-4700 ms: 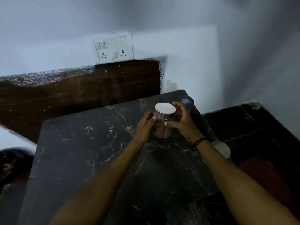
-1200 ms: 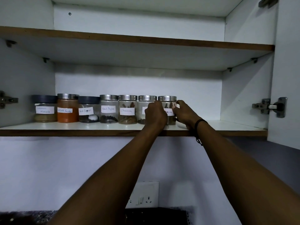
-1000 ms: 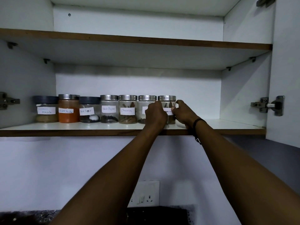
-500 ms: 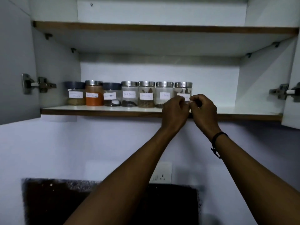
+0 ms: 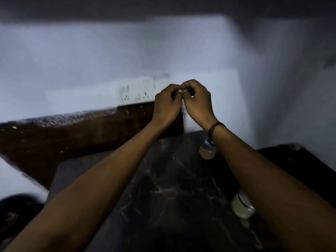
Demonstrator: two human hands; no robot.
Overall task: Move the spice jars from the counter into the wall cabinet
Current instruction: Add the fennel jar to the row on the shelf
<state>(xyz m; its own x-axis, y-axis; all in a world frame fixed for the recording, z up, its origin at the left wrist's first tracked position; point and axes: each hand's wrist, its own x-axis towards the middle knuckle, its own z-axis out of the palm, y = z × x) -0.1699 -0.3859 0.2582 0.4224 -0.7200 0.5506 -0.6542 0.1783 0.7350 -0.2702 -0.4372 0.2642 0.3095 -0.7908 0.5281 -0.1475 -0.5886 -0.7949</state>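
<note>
Only the head cam here, and it's pretty motion-blurred, so take the details loosely. I'll use the wall socket plate (image 5: pixel 135 91) as the reference.

Both hands are up in the air just right of the socket plate, above the dark marble counter (image 5: pixel 172 197). The left hand (image 5: pixel 168 104) and right hand (image 5: pixel 197 100) are curled into loose fists with the fingertips touching each other, and neither one has a jar in it. There's a tiny pale speck between the fingers, but I can't tell if that's something pinched or just a nail catching light. The right wrist has a dark wrist band (image 5: pixel 215 127).

As for the jars: the far jar (image 5: pixel 207 151) sits on the counter below and right of the socket plate, partly tucked behind the right wrist. The near jar (image 5: pixel 241 206) with a metal lid is further down and right of the socket plate, near the counter's edge and half hidden by the right forearm.

The cabinet isn't in the shot at all, so I can't say what's stored up there. Judging from this, at least two jars are left to move, and with both hands free the next grab looks like one of those.
</note>
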